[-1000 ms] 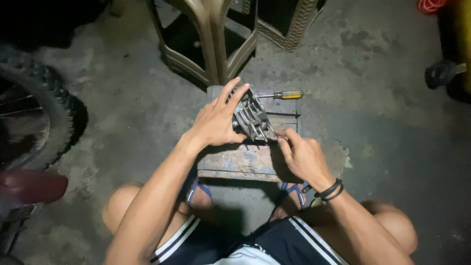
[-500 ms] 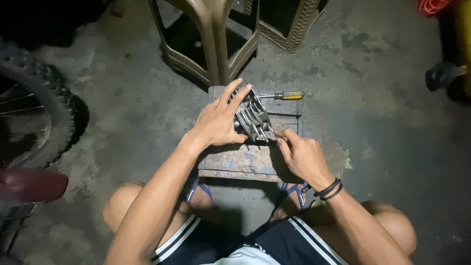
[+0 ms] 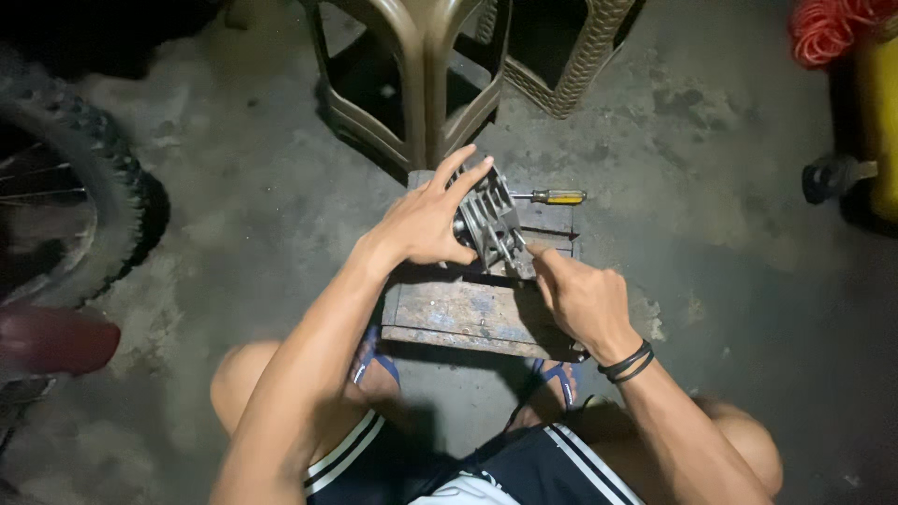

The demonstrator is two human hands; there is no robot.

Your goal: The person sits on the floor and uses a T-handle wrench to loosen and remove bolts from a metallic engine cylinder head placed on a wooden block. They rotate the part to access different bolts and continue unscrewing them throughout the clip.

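resting on stained concrete floor

Brown plastic stools, a motorcycle tyre, an orange cord on concrete.

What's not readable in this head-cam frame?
Head view only:
- Finned metal part: near side covered by left hand.
- Right hand: fingertips at the part; whether they pinch anything is too small to tell.
- Screwdriver: tip hidden behind the part.
- Tyre: cut off by left edge.
- Wooden block: far end hidden under the hands.
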